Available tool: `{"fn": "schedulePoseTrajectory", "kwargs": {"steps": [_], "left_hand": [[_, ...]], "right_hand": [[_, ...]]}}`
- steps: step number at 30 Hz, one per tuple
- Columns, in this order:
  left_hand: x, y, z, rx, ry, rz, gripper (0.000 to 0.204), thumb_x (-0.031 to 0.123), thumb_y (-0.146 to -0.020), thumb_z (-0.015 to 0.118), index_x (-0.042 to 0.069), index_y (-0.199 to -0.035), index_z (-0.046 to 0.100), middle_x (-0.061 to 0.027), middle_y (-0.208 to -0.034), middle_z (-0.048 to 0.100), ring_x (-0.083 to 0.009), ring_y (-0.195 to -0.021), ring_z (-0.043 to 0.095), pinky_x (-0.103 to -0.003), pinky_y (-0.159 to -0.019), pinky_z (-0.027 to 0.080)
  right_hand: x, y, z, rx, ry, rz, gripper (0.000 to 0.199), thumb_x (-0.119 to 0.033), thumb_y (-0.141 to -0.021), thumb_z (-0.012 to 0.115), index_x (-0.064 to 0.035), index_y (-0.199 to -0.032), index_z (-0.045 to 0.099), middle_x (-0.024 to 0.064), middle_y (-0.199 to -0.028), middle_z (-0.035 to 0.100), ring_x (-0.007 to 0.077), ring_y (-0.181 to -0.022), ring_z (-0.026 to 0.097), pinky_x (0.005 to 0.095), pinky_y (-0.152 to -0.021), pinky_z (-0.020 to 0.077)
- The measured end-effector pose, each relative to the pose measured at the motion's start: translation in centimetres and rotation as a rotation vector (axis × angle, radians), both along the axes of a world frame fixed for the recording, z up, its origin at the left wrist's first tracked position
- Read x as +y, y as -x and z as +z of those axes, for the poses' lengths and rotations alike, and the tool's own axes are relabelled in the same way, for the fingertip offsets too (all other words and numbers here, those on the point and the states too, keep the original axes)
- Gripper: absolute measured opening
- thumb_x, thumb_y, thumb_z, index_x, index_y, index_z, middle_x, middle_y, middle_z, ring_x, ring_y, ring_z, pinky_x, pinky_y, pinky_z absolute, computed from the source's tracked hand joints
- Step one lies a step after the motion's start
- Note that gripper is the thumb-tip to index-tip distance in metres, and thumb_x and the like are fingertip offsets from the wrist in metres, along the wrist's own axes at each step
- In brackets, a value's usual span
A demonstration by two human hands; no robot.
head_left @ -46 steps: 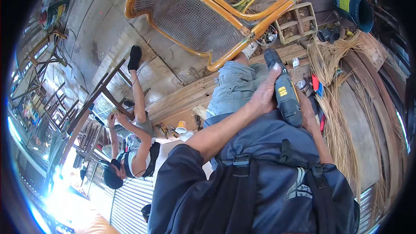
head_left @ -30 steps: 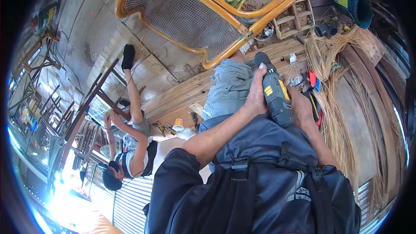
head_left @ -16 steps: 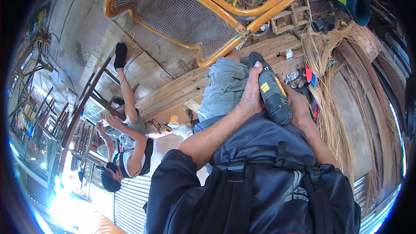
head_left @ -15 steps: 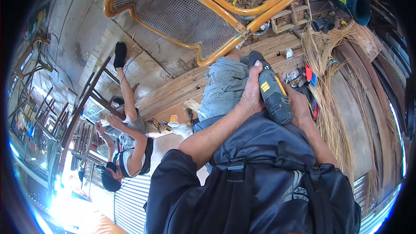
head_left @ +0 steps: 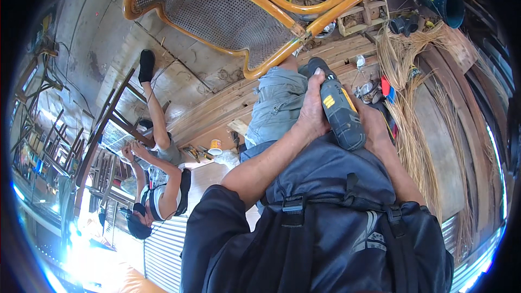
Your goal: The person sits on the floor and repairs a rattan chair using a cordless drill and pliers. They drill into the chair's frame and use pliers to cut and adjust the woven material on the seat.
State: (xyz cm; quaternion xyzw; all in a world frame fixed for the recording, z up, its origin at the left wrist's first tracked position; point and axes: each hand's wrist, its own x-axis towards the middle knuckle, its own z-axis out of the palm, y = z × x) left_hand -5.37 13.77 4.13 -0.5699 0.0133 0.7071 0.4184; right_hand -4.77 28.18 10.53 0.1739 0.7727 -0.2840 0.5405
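Two hands meet on one tool: my left hand is wrapped over the black and yellow cordless drill, and my right hand grips it from the other side, so both are closed on it. The drill lies above my lap, nose pointing up toward the orange rattan chair frame, just short of where the frame's bend comes down beside my knee.

My worry is the tip skating off the rounded, glossy cane; the frame looks unclamped on the floor, so a push could roll it and send the bit toward my leg in the grey shorts. Loose rattan strips lie just beside my right wrist and could catch in the chuck.

I cannot make out the bit or the chuck end; it seems tucked behind the knee. My right fingers are hidden under the drill body, so the trigger is unseen. Another person works on a wooden frame well to my left, apart from my reach
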Motion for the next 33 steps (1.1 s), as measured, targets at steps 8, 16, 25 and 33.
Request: {"fn": "schedulePoseTrajectory", "kwargs": {"steps": [8, 16, 25, 33], "left_hand": [[0.1, -1.2, -1.7, 0.103, 0.018, 0.019, 0.070, 0.065, -0.082, 0.051, -0.002, -0.098, 0.060, -0.0141, -0.080, 0.065, -0.0255, -0.067, 0.065, -0.039, -0.064, 0.057], [0.1, -0.6, -1.0, 0.130, 0.070, 0.013, 0.068, 0.065, -0.082, 0.050, -0.002, -0.094, 0.060, -0.0134, -0.079, 0.065, -0.0240, -0.067, 0.065, -0.038, -0.065, 0.056], [0.6, -1.0, -1.8, 0.110, 0.065, 0.056, 0.065, 0.062, -0.083, 0.050, -0.001, -0.095, 0.058, -0.0129, -0.078, 0.064, -0.0245, -0.067, 0.065, -0.037, -0.065, 0.056], [0.6, -0.8, -1.7, 0.096, 0.078, 0.034, 0.066, 0.062, -0.083, 0.048, -0.002, -0.095, 0.058, -0.0146, -0.078, 0.064, -0.0253, -0.067, 0.064, -0.038, -0.065, 0.056]], "right_hand": [[-0.5, 0.0, -0.3, 0.028, -0.053, 0.084, 0.064, -0.015, -0.083, 0.059, -0.0189, -0.143, 0.038, 0.0249, -0.104, 0.064, 0.0385, -0.096, 0.063, 0.0458, -0.080, 0.0485], [-0.3, 0.2, -1.0, -0.035, -0.060, 0.116, 0.063, -0.018, -0.083, 0.062, -0.0191, -0.142, 0.040, 0.0234, -0.102, 0.065, 0.0383, -0.093, 0.064, 0.0443, -0.077, 0.0500], [-0.5, 0.7, -0.5, -0.035, -0.067, 0.121, 0.056, -0.011, -0.085, 0.061, -0.0138, -0.139, 0.045, 0.0194, -0.104, 0.067, 0.0267, -0.089, 0.067, 0.0360, -0.077, 0.0497], [0.5, -0.5, -1.7, -0.031, -0.031, 0.047, 0.062, -0.023, -0.080, 0.064, -0.0130, -0.138, 0.043, 0.0243, -0.102, 0.065, 0.0398, -0.097, 0.062, 0.0456, -0.083, 0.0488]]}}
